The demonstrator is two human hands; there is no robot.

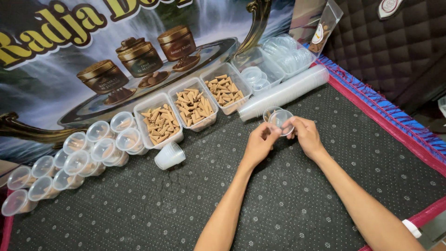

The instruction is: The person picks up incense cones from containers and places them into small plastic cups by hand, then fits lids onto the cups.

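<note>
Your left hand (258,142) and right hand (304,132) together pinch one small clear plastic cup (280,119) above the dotted bench mat (278,204). Behind: three clear tubs of tan incense cones (193,106), sleeved cup stack (285,90), waterfall banner (55,65). Open mat nearest you; red-blue edge right.

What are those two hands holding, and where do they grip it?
A small clear plastic cup, held between both hands: the left hand and right hand pinch its rim from opposite sides with their fingertips.
</note>
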